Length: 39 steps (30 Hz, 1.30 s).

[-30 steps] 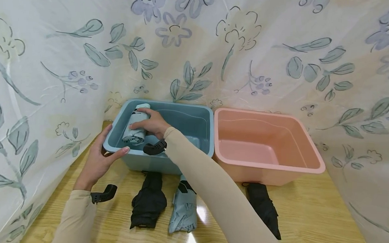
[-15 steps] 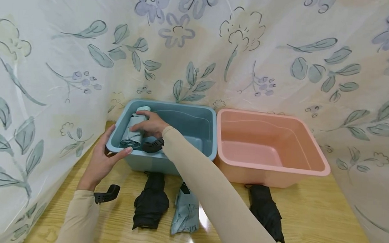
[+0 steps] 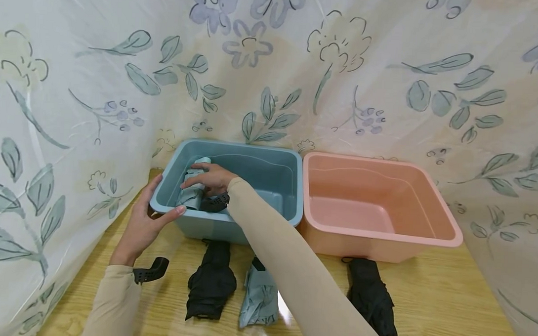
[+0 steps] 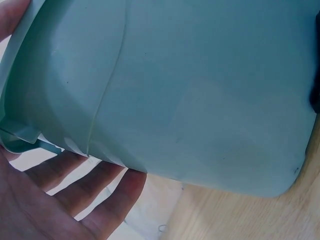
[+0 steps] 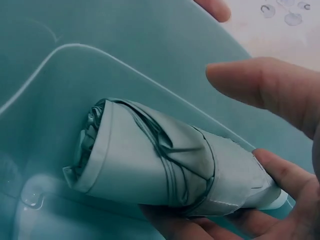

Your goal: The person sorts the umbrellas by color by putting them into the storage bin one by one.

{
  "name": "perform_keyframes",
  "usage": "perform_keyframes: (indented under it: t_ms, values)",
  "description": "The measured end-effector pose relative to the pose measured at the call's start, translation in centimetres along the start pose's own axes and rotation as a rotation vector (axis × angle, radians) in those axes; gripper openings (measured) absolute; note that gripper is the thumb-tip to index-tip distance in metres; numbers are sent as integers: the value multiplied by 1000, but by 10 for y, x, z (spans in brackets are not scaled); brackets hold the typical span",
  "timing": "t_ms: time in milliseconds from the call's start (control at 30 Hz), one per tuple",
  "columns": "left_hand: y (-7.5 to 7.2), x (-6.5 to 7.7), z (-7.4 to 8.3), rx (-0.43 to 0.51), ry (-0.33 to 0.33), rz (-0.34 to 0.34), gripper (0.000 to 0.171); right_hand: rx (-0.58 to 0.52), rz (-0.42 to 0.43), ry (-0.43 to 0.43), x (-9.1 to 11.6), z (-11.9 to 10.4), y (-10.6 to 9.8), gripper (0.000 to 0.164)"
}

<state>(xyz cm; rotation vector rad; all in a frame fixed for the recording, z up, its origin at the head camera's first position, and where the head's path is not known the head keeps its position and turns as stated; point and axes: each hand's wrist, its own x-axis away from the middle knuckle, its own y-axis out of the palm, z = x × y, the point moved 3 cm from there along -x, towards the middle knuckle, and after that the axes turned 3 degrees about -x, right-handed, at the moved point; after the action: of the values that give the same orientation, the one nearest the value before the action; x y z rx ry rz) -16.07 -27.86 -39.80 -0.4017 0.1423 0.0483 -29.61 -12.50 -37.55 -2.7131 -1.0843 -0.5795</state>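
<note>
Head view: in the blue tub [image 3: 213, 228], the umbrella [image 3: 191, 197] lies lengthwise away from me; my nearer right hand [image 3: 215, 178] touches it, thumb apart.

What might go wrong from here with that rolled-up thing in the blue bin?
The rolled bundle could slip or roll, since the thumb of the right hand appears clear of it in the right wrist view. The left hand, holding the blue bin at one corner, might tug the bin out of place.

Left hand [image 3: 142, 227] spreads thumb from fingers, near the left edge of the table [image 3: 451, 303]; right hand [image 3: 214, 178] holds thumb apart.
</note>
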Motion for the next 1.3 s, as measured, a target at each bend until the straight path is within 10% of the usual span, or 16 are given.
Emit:
perform_keyframes:
  t_ms: [533, 1300]
  values:
    - [2, 0, 0, -7, 11, 6, 92, 93, -164, 46, -7, 2, 3, 79]
    - [1, 2, 1, 43, 10, -2, 92, 53, -48, -55, 45, -16, -10, 68]
